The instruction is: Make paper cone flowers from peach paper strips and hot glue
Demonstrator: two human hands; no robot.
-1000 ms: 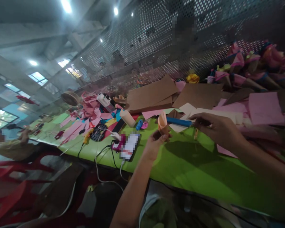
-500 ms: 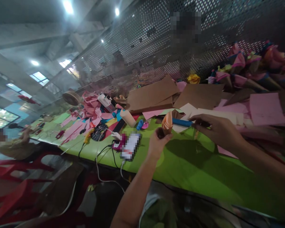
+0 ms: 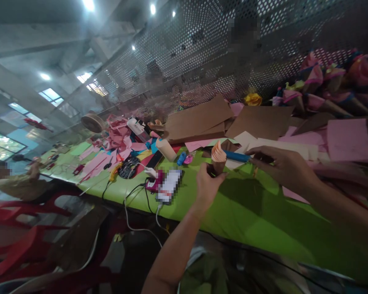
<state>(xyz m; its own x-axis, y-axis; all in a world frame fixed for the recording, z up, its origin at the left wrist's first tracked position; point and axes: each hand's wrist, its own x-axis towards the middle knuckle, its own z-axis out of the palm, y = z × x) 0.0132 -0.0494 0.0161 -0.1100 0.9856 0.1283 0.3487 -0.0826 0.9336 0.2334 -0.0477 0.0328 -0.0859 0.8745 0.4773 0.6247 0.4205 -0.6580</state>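
A person's left hand (image 3: 210, 183) holds a small brown-wrapped cone topped with pleated peach paper (image 3: 218, 154) roughly upright above a long, green-covered desk (image 3: 282, 228). Its grip is closed about the brown lower part, the pleated tip standing free above thumb and fingers.

The right hand (image 3: 271, 163) reaches in from the opposite side, palm down, fingertips bunched at the right end of a slim blue bar (image 3: 237, 157); whether that grip has hold of the bar cannot be told. The bar's left end passes behind the cone.

A strip of green surface separates the left hand from a phone with a blurred screen (image 3: 169, 185), which lies near the front edge beside a magenta power block (image 3: 155, 181). The widest open stretch spreads below and to the right of both hands, partly in shadow, down to the slanting front edge.

Room is tighter toward the back: a cream cardboard tube (image 3: 166, 150), a flat brown cardboard piece (image 3: 198, 120) and pink paper sheets (image 3: 350, 141) crowd the far side, below a perforated metal screen (image 3: 202, 53). Pink-topped brown paper cones (image 3: 322, 100) pile up at far right, while another person (image 3: 24, 181) sits at far left, near red plastic chairs (image 3: 21, 249)
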